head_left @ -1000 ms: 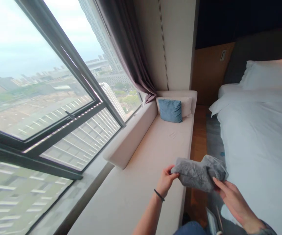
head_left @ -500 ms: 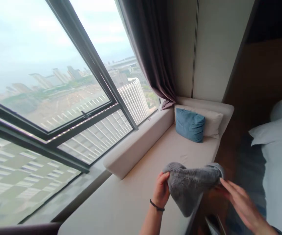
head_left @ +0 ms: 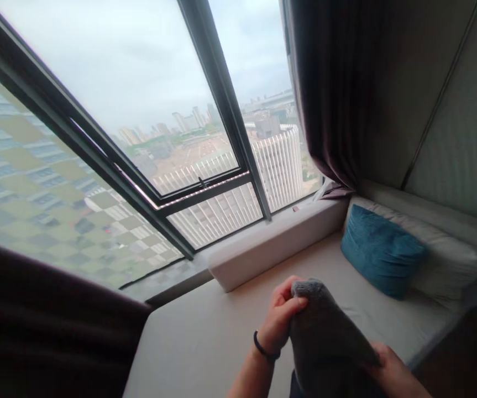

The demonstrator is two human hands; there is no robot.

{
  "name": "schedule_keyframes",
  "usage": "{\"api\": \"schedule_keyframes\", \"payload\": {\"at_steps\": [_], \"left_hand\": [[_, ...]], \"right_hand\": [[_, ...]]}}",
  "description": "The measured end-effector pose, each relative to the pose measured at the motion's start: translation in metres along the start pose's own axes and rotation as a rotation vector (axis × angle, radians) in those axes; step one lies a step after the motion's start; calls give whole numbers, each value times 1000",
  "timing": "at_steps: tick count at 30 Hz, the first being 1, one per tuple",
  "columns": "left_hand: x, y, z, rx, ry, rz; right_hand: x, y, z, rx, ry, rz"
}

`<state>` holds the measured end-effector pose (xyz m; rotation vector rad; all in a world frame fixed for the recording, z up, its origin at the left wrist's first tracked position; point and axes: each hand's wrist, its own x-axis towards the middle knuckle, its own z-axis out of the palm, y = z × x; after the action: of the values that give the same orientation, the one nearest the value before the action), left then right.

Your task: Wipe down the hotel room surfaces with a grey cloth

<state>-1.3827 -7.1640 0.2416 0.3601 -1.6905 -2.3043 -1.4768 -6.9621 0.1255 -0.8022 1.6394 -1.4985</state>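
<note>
A grey plush cloth [head_left: 325,337] hangs between my two hands above the window seat, its lower part running toward the bottom of the view. My left hand [head_left: 283,315], with a dark band on the wrist, pinches the cloth's upper corner between thumb and fingers. Lower and to the right, my right hand [head_left: 389,367] is closed on the cloth's other edge; its fingers are partly hidden. Beneath the cloth lies the pale cushioned seat [head_left: 205,342].
A blue pillow [head_left: 381,251] leans on a pale pillow [head_left: 449,271] at the seat's right end. The tall window [head_left: 197,182] stands along the left, with a dark curtain [head_left: 329,94] beside it and another dark curtain [head_left: 47,326] at lower left.
The view has swung left and closer to the window. My right hand has gone from fingers outstretched at the cloth's edge to gripping it lower down, and the cloth now hangs more stretched.
</note>
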Motion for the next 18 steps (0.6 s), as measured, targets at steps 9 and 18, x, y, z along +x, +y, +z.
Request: {"api": "schedule_keyframes", "payload": {"at_steps": [9, 18], "left_hand": [[90, -46, -79, 25, -116, 87], [286, 110, -378, 553, 445, 269]], "right_hand": [[157, -25, 4, 30, 161, -132], [501, 14, 71, -237, 64, -176]]}}
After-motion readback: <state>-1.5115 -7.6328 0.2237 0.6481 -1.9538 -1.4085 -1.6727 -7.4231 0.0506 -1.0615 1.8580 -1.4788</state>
